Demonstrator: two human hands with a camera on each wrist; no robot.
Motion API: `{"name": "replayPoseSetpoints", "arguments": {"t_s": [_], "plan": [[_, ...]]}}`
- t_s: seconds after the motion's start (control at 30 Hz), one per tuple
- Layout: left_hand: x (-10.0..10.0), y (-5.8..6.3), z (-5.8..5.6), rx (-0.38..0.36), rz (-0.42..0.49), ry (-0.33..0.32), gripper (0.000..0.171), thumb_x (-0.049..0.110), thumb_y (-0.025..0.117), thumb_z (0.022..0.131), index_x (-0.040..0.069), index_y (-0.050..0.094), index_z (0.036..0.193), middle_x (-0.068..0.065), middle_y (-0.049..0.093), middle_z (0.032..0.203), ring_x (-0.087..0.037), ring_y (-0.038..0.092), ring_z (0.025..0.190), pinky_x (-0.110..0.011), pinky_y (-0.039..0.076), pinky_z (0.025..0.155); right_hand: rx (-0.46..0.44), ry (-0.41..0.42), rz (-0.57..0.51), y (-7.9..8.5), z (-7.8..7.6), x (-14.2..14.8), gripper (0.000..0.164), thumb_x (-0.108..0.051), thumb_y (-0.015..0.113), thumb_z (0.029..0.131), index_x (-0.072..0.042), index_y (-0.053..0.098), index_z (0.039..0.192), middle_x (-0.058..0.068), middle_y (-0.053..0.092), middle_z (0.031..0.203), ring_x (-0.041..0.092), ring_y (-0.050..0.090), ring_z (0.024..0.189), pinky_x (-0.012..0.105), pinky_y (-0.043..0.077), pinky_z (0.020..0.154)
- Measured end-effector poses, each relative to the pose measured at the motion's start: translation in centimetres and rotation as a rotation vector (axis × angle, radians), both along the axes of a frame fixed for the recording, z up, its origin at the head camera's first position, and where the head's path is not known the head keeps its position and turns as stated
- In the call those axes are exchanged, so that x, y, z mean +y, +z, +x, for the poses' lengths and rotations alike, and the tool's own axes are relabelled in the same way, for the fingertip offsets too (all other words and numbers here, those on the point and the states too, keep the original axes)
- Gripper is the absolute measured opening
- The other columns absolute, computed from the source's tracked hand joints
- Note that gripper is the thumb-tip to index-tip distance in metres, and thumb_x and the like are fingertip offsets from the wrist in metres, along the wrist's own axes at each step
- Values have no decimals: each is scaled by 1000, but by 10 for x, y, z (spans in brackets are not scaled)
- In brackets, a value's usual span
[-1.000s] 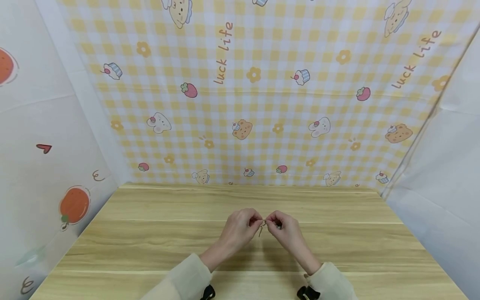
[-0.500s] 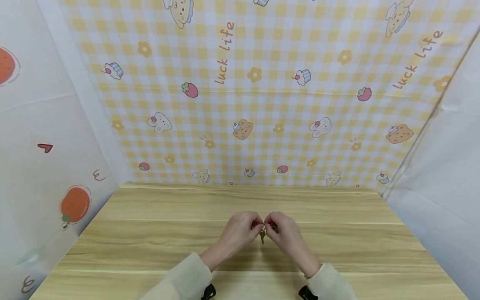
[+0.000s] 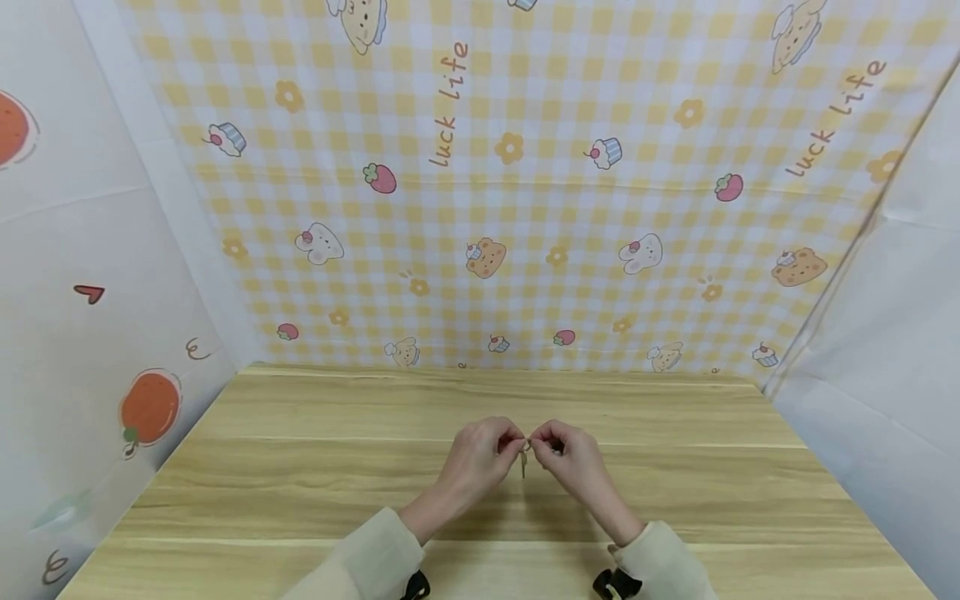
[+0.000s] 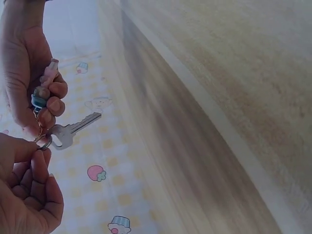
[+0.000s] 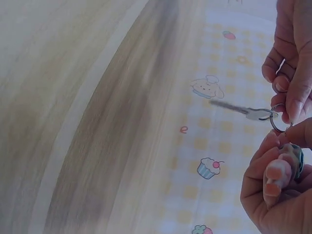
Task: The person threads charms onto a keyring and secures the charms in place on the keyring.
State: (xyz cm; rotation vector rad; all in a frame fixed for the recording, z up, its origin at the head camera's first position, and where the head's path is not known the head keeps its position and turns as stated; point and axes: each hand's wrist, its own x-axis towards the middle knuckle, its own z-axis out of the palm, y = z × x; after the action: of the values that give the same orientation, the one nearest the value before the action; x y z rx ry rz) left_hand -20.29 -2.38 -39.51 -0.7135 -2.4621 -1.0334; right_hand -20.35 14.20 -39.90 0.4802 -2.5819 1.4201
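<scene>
Above the middle of the table, my two hands meet at the fingertips in the head view. My left hand [image 3: 480,454] pinches a split key ring [image 5: 275,124] between thumb and forefinger. From that ring hangs a silver-looking key [image 4: 73,131], its blade pointing down toward the table. My right hand [image 3: 573,462] pinches the thin gold chain [image 4: 37,119] beside the ring, and its curled fingers hold a keychain charm [image 4: 44,87] with pink and teal parts against the palm. Part of the ring is hidden under my left fingertips, and most of the charm is hidden in the head view.
The wood-grain table [image 3: 337,467] stretches around both hands. Behind it hangs a yellow checked cloth [image 3: 555,208] with cartoon prints, and white sheets [image 3: 885,333] flank the sides. Black straps [image 3: 617,583] show near the cream sleeves [image 3: 663,562].
Both hands dip slightly, then rise back. The key swings from slanting, to broad side facing the head view, to nearly edge-on and pointing down. Both hands keep their pinch throughout.
</scene>
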Motion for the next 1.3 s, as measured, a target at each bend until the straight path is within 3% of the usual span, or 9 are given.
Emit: {"name": "replayPoseSetpoints", "arguments": {"t_s": [0.2, 0.3, 0.53, 0.63, 0.73, 0.87, 1.07, 1.2, 1.3], "plan": [[0, -2, 0, -3, 47, 1, 6, 5, 69, 84, 9, 68, 79, 2, 64, 71, 0, 49, 60, -14, 41, 55, -105, 13, -60, 1, -1, 1, 9, -4, 59, 90, 0, 66, 86, 2, 56, 64, 4, 47, 53, 20, 39, 48], [-1, -1, 1, -14, 53, -6, 5, 5, 69, 84, 9, 68, 80, 2, 64, 71, 0, 49, 60, -14, 41, 55, -114, 25, -72, 1, -2, 2, 8, -5, 60, 90, 0, 66, 87, 3, 56, 64, 4, 46, 53, 19, 38, 48], [-2, 3, -1, -96, -6, -36, 7, 7, 69, 82, 11, 69, 76, 5, 64, 68, 3, 49, 58, -13, 42, 55, 81, 49, 59, 0, 1, 1, 13, 4, 61, 84, -7, 66, 79, -2, 59, 69, 0, 45, 57, 18, 41, 52], [-2, 5, -2, -109, -19, -32, 8, 8, 68, 82, 11, 69, 75, 6, 64, 67, 4, 49, 57, -13, 42, 54, 120, 49, 78, 1, 1, 0, 14, 5, 61, 82, -8, 66, 79, -3, 59, 69, 0, 45, 58, 17, 41, 52], [-1, 6, -1, -109, -16, -20, 9, 8, 67, 83, 11, 69, 75, 6, 64, 66, 3, 48, 56, -13, 42, 54, 72, 36, 41, 3, 2, -1, 12, 4, 60, 84, -7, 66, 80, -2, 59, 69, 1, 45, 58, 18, 40, 52], [-1, 6, 0, -94, 10, -4, 8, 9, 67, 84, 11, 69, 77, 6, 63, 67, 2, 47, 57, -14, 41, 54, -64, 25, -29, 3, 0, 0, 8, -2, 58, 89, -3, 66, 87, 2, 57, 67, 3, 46, 55, 19, 40, 50], [-1, 3, 1, -36, 59, -3, 5, 9, 68, 85, 10, 69, 79, 3, 65, 71, 0, 49, 59, -15, 41, 55, -189, 43, -99, 3, 0, 2, 14, -9, 56, 93, 2, 64, 94, 9, 57, 68, 6, 45, 50, 21, 38, 46], [-1, 1, 2, -41, 53, -25, 5, 7, 69, 84, 10, 69, 79, 3, 65, 71, 1, 50, 60, -14, 42, 55, -127, 31, -59, 3, 1, 3, 8, -4, 58, 90, -1, 65, 88, 4, 57, 67, 4, 45, 53, 19, 39, 48], [-1, 2, 2, -87, 31, -42, 5, 8, 68, 84, 10, 69, 79, 4, 65, 71, 2, 51, 60, -14, 43, 55, 11, 14, 21, 2, 3, 2, 11, 2, 60, 85, -6, 65, 80, -2, 57, 67, 1, 45, 56, 18, 41, 51]]}}
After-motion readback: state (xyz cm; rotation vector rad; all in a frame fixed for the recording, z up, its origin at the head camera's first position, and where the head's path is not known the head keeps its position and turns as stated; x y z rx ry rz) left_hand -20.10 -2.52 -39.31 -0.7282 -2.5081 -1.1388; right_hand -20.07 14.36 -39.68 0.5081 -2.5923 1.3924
